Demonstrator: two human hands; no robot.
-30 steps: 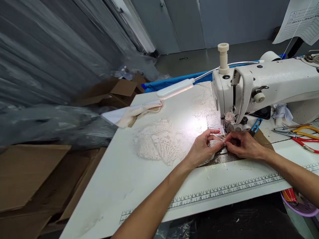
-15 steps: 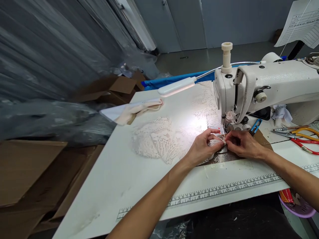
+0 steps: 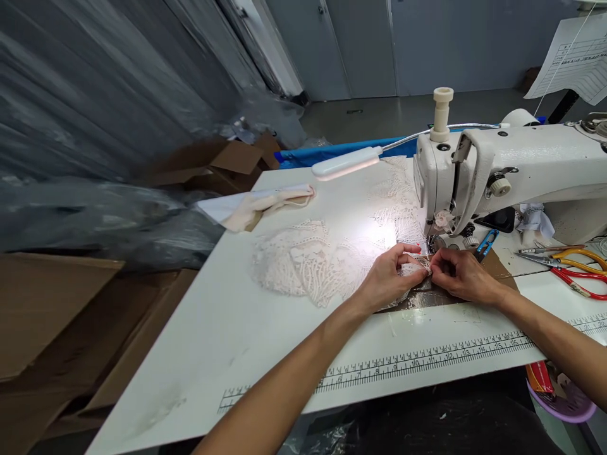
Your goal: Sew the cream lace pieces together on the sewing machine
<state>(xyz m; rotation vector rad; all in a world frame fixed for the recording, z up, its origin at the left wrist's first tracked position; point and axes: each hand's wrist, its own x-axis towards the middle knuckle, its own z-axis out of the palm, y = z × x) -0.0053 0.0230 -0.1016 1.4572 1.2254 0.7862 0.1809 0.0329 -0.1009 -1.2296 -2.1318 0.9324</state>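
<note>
Off-white lace (image 3: pixel 298 262) lies bunched on the tabletop (image 3: pixel 203 341), left of the sewing machine (image 3: pixel 429 189); left hand (image 3: pixel 386 278) pinches what looks like its right end, just in front of the needle area (image 3: pixel 430 244), and right hand (image 3: pixel 462 275) looks pinched on the same edge, tips almost meeting. Keep both pinches light, edge flat and unstretched, bulk slack, skin clear of the needle area; blue thread snips (image 3: pixel 486 244) sit just beyond right hand, red-handled scissors (image 3: pixel 575 282) farther right.

The near-left tabletop (image 3: pixel 208 335) offers passage, but the sewing machine (image 3: pixel 540 155) blocks the way beyond the right hand (image 3: pixel 467 277).
</note>
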